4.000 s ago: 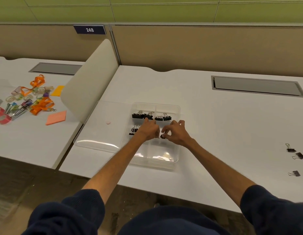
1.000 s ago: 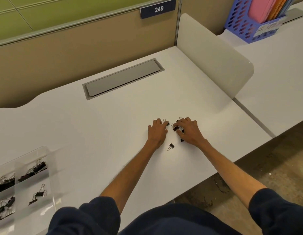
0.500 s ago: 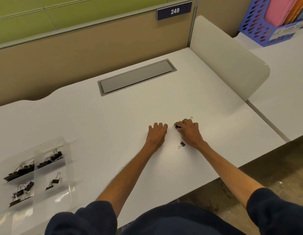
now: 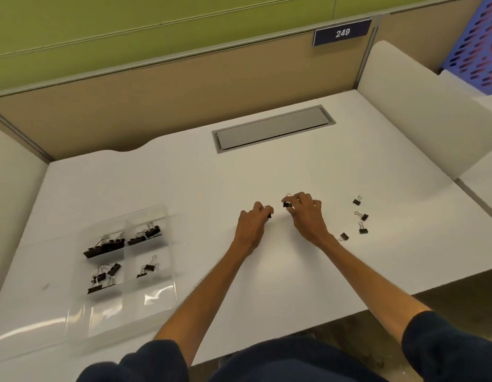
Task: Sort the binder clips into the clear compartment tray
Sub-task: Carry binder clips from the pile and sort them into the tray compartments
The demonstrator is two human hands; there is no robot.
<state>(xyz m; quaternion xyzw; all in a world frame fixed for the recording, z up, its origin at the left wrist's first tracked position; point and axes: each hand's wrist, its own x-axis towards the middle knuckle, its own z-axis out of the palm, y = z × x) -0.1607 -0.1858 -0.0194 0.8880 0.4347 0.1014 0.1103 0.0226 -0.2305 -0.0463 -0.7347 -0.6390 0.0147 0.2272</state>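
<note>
My right hand point(image 4: 305, 216) pinches a small black binder clip point(image 4: 287, 203) just above the white desk. My left hand point(image 4: 251, 226) is curled beside it with a dark clip point(image 4: 269, 215) showing at its fingertips. Several loose small clips point(image 4: 362, 216) lie on the desk to the right of my right wrist. The clear compartment tray point(image 4: 167, 213) sits to the left, apart from both hands. Larger black clips point(image 4: 104, 247) fill its far compartments and smaller ones point(image 4: 148, 267) lie in the nearer ones.
A grey cable hatch point(image 4: 272, 129) is set into the desk behind my hands. White curved dividers point(image 4: 421, 111) stand at the desk's right and left sides. A purple file basket point(image 4: 476, 45) sits on the neighbouring desk at far right. The desk's front edge runs close below my forearms.
Both hands left the tray and reached the loose clips on the right. Since half a second ago they have come leftward with clips, and the view has swung back toward the tray.
</note>
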